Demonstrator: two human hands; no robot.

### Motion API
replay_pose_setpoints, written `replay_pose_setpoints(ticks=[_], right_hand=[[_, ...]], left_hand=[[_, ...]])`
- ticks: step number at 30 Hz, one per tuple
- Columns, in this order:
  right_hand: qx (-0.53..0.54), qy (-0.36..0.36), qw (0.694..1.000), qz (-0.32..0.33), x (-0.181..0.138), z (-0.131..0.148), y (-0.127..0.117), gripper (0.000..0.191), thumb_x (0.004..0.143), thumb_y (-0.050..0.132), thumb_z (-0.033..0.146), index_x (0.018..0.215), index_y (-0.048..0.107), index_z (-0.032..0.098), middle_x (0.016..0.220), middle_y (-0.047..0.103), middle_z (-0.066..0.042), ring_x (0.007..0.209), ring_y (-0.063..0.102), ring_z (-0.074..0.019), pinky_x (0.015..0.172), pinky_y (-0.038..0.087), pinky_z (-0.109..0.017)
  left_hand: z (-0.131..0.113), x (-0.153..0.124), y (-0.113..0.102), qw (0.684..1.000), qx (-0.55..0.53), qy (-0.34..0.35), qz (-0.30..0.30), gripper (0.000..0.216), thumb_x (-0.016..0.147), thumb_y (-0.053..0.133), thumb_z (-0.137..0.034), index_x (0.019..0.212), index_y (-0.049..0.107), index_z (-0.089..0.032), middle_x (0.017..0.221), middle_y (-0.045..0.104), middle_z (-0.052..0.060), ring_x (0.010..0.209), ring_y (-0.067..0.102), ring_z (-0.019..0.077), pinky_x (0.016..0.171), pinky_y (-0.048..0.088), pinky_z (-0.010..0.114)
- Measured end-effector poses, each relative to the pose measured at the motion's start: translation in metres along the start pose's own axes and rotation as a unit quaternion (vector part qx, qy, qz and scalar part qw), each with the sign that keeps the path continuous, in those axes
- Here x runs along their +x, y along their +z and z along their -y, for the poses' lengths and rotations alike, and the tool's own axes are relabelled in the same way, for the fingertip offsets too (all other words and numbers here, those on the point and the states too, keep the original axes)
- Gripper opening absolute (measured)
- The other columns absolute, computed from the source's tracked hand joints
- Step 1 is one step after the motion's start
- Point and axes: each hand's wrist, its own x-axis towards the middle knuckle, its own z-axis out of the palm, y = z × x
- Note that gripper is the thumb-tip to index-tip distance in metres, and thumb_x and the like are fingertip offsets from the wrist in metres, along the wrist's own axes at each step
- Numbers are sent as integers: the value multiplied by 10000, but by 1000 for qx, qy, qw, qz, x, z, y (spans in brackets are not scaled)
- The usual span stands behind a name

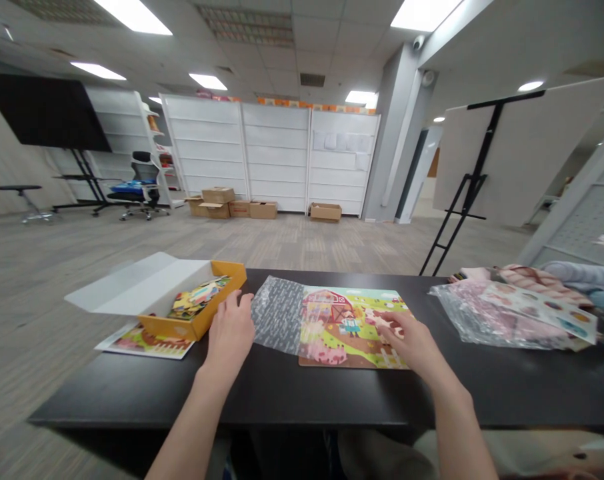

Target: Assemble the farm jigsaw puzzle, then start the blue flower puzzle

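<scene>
A farm-picture puzzle board [352,327] with a red barn, a cow and pigs lies flat on the black table. Over its right part my right hand [412,337] rests with fingers stretched toward the cow; whether a loose piece is beneath them is hidden. A clear plastic bag [279,313] lies against the board and overlaps its left side. My left hand [232,327], fingers apart and holding nothing visible, is between this bag and the yellow box [199,327]. Inside the box, whose white lid is folded back, are several colourful puzzle pieces [197,299].
Beneath the box lies a printed picture sheet [147,341]. Bagged pink items and a sticker sheet [542,310] are at the table's right. The table's front edge [282,423] runs close to my forearms. Beyond stand an easel [475,180], cardboard boxes [217,203] and white shelves.
</scene>
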Motion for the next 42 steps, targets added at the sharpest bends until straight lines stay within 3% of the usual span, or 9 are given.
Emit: replay_pose_setpoints(ticks=[5, 10, 13, 17, 21, 25, 29, 37, 42], right_hand=[[41, -89, 993, 60, 0, 42, 26, 200, 882, 585, 320, 957, 728, 201, 968, 750, -78, 871, 680, -229, 784, 505, -340], [32, -136, 982, 127, -3, 75, 45, 101, 850, 661, 225, 924, 721, 194, 886, 706, -45, 817, 635, -192, 732, 461, -293], [21, -138, 980, 142, -8, 87, 48, 61, 834, 706, 238, 868, 708, 187, 890, 679, -49, 853, 621, -200, 748, 449, -294], [48, -171, 973, 150, -15, 99, 51, 202, 793, 793, 355, 898, 702, 209, 979, 658, -51, 965, 609, -223, 849, 459, -320], [43, -194, 968, 156, -19, 104, 54, 339, 721, 857, 363, 974, 687, 215, 1075, 644, -61, 1027, 596, -245, 899, 460, -344], [27, -180, 972, 147, -19, 107, 56, 263, 770, 809, 336, 948, 670, 200, 1048, 662, -69, 1006, 611, -246, 870, 456, -336], [31, -175, 973, 145, -18, 110, 56, 151, 853, 708, 342, 884, 661, 202, 913, 681, -43, 860, 625, -204, 752, 434, -291], [55, -180, 973, 136, -18, 108, 52, 157, 890, 665, 346, 843, 668, 197, 844, 667, -31, 788, 609, -182, 697, 420, -273], [83, -161, 974, 133, -16, 101, 55, 183, 859, 714, 375, 899, 689, 198, 920, 693, -55, 864, 643, -209, 756, 465, -292]], left_hand=[[-48, -21, 3, 986, -122, 80, 81, 228, 949, 538, -292, 1123, 651, -198, 1180, 668, 103, 1124, 613, 273, 971, 487, 375], [-70, -30, 13, 973, -121, 116, 157, 373, 862, 667, -415, 1148, 642, -177, 1197, 646, 134, 1105, 615, 319, 931, 483, 408], [-66, -27, 10, 975, -85, 109, 175, 238, 857, 634, -279, 1063, 655, -162, 1105, 673, 136, 1022, 655, 295, 866, 485, 372], [-53, -20, 6, 981, -70, 73, 166, 174, 862, 529, -135, 969, 657, -183, 969, 720, 99, 947, 686, 256, 796, 469, 322], [-42, -18, 4, 985, -59, 69, 148, 160, 878, 516, -145, 944, 648, -206, 962, 736, 74, 909, 693, 242, 738, 457, 301], [-35, -18, 3, 983, -46, 96, 151, 176, 908, 501, -165, 991, 645, -224, 996, 739, 64, 921, 694, 226, 747, 458, 287], [-30, -17, 1, 984, -13, 105, 144, 222, 929, 476, -166, 1077, 629, -226, 1065, 734, 73, 967, 699, 241, 745, 461, 295], [-26, -18, 2, 983, -13, 100, 153, 219, 925, 500, -163, 1077, 644, -227, 1065, 733, 81, 984, 693, 241, 773, 466, 306], [-32, -23, 3, 986, -71, 118, 93, 167, 945, 528, -233, 1059, 650, -226, 1081, 718, 70, 1011, 672, 240, 795, 472, 308]])
